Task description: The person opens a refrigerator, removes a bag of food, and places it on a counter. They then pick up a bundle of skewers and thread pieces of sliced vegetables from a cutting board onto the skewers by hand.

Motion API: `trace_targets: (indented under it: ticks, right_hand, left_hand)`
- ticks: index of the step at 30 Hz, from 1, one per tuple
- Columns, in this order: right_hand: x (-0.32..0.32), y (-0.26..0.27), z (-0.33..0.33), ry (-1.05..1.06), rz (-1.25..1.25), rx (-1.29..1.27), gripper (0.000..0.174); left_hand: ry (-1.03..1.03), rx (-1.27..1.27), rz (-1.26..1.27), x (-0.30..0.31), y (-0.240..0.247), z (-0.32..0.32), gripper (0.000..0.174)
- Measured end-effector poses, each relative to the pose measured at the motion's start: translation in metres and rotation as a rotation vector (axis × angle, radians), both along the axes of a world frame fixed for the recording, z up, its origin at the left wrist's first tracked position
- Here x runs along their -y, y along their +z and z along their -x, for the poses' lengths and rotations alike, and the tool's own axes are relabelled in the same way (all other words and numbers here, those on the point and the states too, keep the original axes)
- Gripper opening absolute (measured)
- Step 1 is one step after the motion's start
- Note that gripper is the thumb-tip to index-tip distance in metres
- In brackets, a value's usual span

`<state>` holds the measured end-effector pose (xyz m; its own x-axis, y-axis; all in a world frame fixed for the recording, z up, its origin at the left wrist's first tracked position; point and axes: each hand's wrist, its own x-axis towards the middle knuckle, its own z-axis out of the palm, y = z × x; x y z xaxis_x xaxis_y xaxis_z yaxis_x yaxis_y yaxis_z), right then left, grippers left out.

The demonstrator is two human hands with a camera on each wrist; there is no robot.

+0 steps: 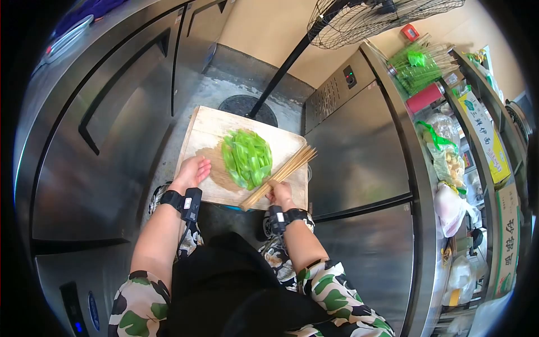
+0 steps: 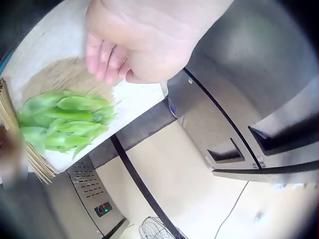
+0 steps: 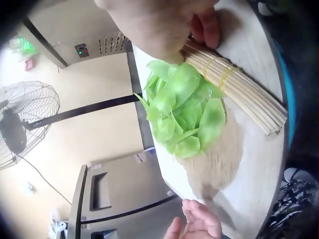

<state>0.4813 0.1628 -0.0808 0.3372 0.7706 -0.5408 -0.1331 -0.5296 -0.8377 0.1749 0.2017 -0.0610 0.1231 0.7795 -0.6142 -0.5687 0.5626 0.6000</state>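
Green vegetable slices (image 1: 246,158) lie in a pile on a pale wooden board (image 1: 208,126), over a damp brown patch. A bundle of thin wooden sticks (image 3: 239,89), tied with yellow bands, lies slanted along the pile's right side in the head view. The right hand (image 1: 281,194) pinches the bundle near its middle; in the right wrist view its fingertips are partly hidden behind the hand. The left hand (image 1: 193,171) is at the board's left edge, palm turned up with fingers loosely bent, holding nothing, apart from the slices (image 2: 67,119).
Steel fridges stand left (image 1: 106,140) and right (image 1: 359,151) of the board. Behind it rises a fan (image 1: 359,22) on a black pole with a round base. Shelves at the right hold bags, boxes, a pink cylinder (image 1: 425,98) and green-wrapped sticks.
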Motion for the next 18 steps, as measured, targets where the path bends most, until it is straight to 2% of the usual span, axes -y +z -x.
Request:
trace_targets:
  ticks: [1, 2, 5, 7, 8, 9, 11, 13, 14, 18]
  right_hand:
    - [-0.001, -0.001, -0.013, 0.018, 0.031, -0.224, 0.028]
    - [0.006, 0.016, -0.01, -0.052, 0.008, -0.565, 0.013]
    - [0.034, 0.094, 0.019, -0.29, -0.001, -0.674, 0.014]
    - [0.034, 0.069, -0.013, -0.283, -0.085, -0.807, 0.018]
    - [0.037, 0.05, -0.039, -0.059, -0.082, -1.031, 0.015]
    - [0.04, 0.051, -0.044, -0.151, -0.089, -0.883, 0.01]
    - [0.061, 0.077, -0.041, -0.107, -0.109, -0.865, 0.005]
    - [0.087, 0.115, -0.022, 0.061, -0.143, -0.631, 0.006]
    - [0.099, 0.128, -0.014, 0.154, -0.124, -0.52, 0.011]
    - [0.137, 0.132, 0.0, 0.728, 0.18, -0.39, 0.019]
  left_hand:
    - [0.0, -0.001, -0.004, 0.0, 0.0, 0.0, 0.017]
    - [0.002, -0.003, -0.009, -0.001, -0.001, 0.0, 0.017]
    - [-0.004, -0.018, -0.012, -0.001, -0.002, 0.0, 0.02]
    - [-0.012, -0.025, -0.012, -0.003, -0.004, 0.0, 0.021]
    - [-0.016, -0.029, -0.013, -0.003, -0.005, 0.001, 0.021]
    - [-0.027, -0.022, -0.02, -0.002, -0.004, 0.001, 0.022]
    - [-0.048, -0.009, -0.034, 0.0, 0.0, 0.0, 0.024]
    - [-0.13, 0.063, -0.098, 0.003, 0.011, -0.003, 0.029]
    - [-0.174, 0.098, -0.129, 0.005, 0.019, -0.005, 0.032]
    - [-0.316, 0.318, -0.234, 0.025, 0.063, -0.014, 0.037]
